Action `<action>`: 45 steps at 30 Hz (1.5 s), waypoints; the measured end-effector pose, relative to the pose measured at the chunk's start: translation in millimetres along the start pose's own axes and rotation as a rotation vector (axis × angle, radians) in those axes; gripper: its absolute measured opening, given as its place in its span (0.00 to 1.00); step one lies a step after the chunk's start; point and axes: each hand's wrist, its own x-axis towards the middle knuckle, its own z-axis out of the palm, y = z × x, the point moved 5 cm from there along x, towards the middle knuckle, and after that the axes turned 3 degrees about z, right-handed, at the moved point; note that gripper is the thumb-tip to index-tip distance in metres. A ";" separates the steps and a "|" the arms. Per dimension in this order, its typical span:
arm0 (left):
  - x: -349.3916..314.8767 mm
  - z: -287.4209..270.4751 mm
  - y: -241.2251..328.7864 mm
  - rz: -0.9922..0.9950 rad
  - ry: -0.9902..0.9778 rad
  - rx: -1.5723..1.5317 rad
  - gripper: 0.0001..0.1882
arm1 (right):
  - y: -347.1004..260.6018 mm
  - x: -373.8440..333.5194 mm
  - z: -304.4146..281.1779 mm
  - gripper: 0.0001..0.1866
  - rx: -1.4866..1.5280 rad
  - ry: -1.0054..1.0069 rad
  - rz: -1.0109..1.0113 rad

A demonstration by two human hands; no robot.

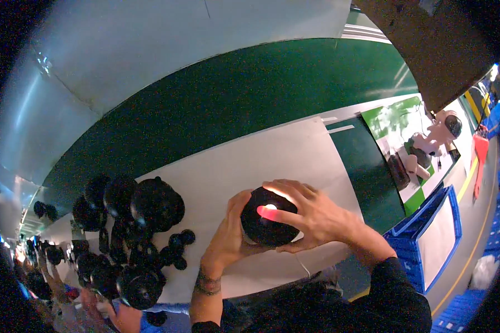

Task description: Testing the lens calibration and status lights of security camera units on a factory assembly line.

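Note:
Both my hands are around a black round object with a domed face [269, 233], held over the white sheet [205, 166] on the bench. A bright light shines at the middle of its face. My left hand [226, 240] grips its left side, the thumb and fingers curved along the edge. Across the top and right side lies my right hand [316, 213]; one fingertip covers part of the light and glows red. The underside of the object is hidden. A thin white cord [304, 267] shows just below my hands.
Several black round parts [156, 204] are clustered at the left, with small black knobs [178, 244] beside them. At the right stands a blue crate [391, 244]. Beyond it, a white device [441, 127] lies on a green-and-white sheet [391, 119]. Another person's arm [128, 317] appears at lower left.

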 end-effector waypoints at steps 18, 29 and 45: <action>-53.4 0.6 -28.2 -0.536 0.110 -0.701 0.32 | 18.6 -2.2 17.3 0.59 0.258 0.040 0.372; -79.6 18.4 -42.2 -0.437 0.337 -0.754 0.15 | 12.4 -5.1 14.6 0.55 0.271 0.085 0.334; -143.2 -14.3 9.0 -0.260 0.619 0.593 0.18 | 18.8 -6.3 -4.2 0.55 0.386 -0.063 0.472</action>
